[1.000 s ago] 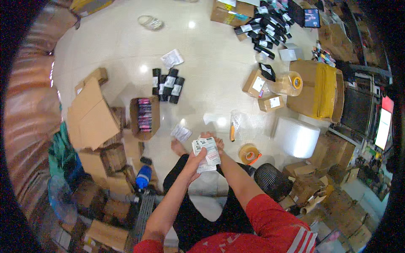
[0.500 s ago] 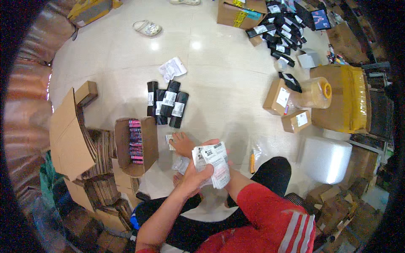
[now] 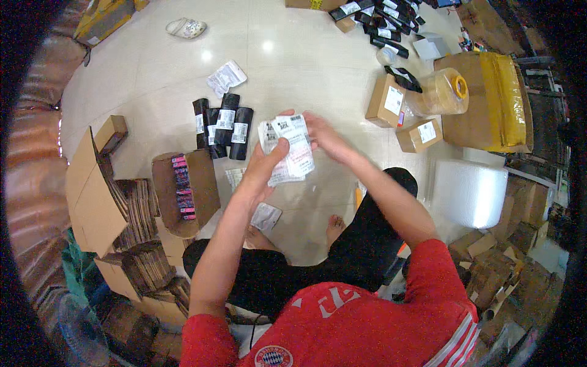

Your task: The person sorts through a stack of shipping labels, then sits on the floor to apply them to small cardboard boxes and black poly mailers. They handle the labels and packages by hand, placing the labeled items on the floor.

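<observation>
My left hand is closed round a stack of white printed shipping labels, its thumb lying across the top sheet. At the stack's upper right edge, the fingers of my right hand are bent against the paper; they are partly hidden and a little blurred. Some more white paper lies on the floor left of my left wrist. Several black wrapped parcels with white labels lie together beyond it. A small pale packet rests by my foot.
An open carton of pink and dark packs stands left, beside stacked flat cardboard. To the right are small boxes, a clear film roll, a large taped carton and a white wrap roll. Black parcels heap far right.
My right hand has come up from the paper on the floor to the right edge of the label stack. Both hands and the stack are farther forward, and the view has shifted.
</observation>
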### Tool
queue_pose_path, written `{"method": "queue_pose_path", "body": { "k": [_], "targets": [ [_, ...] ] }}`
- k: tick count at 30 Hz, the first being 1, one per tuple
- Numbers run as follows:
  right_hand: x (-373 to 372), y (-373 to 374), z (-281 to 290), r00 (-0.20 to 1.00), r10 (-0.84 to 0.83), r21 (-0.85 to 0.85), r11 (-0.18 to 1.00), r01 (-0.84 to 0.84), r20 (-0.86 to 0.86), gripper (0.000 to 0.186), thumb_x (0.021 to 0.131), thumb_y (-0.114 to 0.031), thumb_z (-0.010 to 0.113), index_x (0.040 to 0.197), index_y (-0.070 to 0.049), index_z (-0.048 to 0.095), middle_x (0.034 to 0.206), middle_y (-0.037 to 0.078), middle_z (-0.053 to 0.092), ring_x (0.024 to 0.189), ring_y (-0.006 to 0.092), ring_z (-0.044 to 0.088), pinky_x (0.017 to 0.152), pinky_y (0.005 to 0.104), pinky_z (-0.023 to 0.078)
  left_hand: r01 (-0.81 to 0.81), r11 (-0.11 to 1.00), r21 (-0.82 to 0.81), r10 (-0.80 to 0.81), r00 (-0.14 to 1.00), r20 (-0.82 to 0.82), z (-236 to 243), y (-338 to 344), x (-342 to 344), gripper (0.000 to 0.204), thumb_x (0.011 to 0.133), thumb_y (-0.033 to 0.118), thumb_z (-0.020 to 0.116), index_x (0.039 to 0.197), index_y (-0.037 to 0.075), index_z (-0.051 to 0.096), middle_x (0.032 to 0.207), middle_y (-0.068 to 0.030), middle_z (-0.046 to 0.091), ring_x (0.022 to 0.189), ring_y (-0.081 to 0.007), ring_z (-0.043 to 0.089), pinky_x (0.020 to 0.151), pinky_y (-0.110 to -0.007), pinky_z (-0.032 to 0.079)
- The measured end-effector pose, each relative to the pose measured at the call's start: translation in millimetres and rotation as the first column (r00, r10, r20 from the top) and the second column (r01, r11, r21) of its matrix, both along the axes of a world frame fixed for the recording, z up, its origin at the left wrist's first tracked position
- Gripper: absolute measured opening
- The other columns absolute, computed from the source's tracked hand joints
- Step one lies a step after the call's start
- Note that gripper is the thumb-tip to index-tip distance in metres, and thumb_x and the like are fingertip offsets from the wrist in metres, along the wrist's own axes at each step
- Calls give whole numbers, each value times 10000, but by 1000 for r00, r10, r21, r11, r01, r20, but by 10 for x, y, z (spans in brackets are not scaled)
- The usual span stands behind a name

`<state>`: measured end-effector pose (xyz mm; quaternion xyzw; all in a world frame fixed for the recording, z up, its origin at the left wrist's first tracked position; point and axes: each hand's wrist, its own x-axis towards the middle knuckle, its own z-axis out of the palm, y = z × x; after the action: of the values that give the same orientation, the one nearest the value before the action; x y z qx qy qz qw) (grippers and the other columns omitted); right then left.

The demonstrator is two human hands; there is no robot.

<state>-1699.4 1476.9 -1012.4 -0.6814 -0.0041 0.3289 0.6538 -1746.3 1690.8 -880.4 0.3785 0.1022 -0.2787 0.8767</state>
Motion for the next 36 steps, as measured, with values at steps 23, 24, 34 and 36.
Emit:
{"method": "queue_pose_path", "body": {
  "k": [23,24,34,36],
  "targets": [
    [-274,-251,1089,901,-420,-23,905,425,105,417,1004,-103,674,1341,-74,430,1238,128,596,1107,192,640,881,316,559,180,983,24,-180,984,-7,-329,-499,466,951,694,-45,512,1620,115,367,1471,-138,570,1305,-277,604,1112,-403,514],
    [-280,-257,1081,890,-445,-68,889,452,104,397,1001,-62,660,1322,-79,427,1231,125,593,1090,184,643,868,306,558,168,986,5,-168,986,13,-348,-500,463,967,674,-83,477,1616,114,376,1467,-136,568,1302,-269,604,1106,-394,518],
    [-251,-323,985,860,-442,12,891,454,257,297,1006,-24,639,1259,-58,488,1115,88,628,1043,131,617,915,310,532,122,985,121,-135,986,100,-394,-524,348,854,806,-155,518,1611,85,363,1478,-110,552,1328,-231,574,1121,-371,488],
    [-260,-319,987,862,-443,27,892,451,246,279,1027,-68,625,1272,-66,491,1111,82,631,1053,125,614,910,311,525,93,978,189,-121,982,146,-411,-546,325,812,862,-92,593,1616,91,354,1468,-123,576,1281,-241,612,1063,-383,528]
  ]
}}
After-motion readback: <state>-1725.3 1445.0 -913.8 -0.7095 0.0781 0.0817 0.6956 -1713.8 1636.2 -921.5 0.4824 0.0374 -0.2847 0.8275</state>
